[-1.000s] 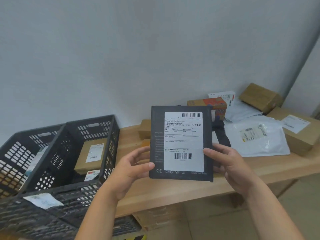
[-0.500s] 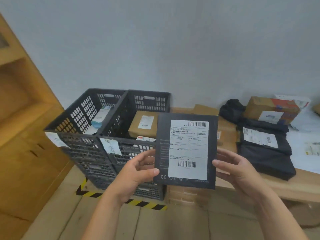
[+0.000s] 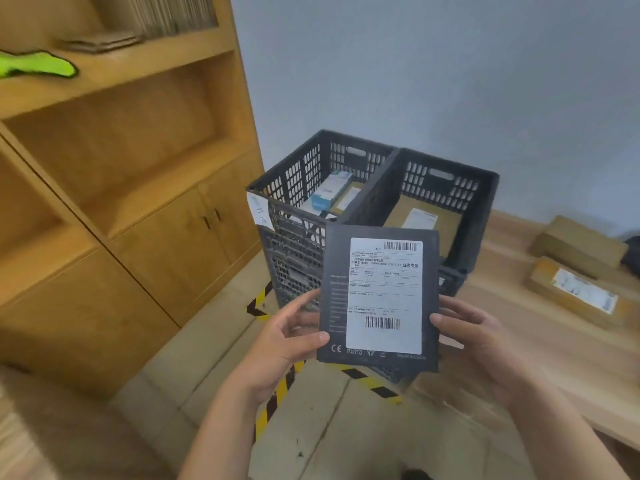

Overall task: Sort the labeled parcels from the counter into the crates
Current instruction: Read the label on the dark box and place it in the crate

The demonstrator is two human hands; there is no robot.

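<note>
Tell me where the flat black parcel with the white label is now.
In the head view, the black parcel is at lower centre, upright between the left hand and right hand, in front of the two black crates.

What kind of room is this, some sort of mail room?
Probably a small parcel-sorting or mail room. Two hands hold a flat dark parcel bearing a barcoded shipping label, black plastic crates already hold labelled boxes, and yellow-and-black hazard tape marks the floor.
</note>
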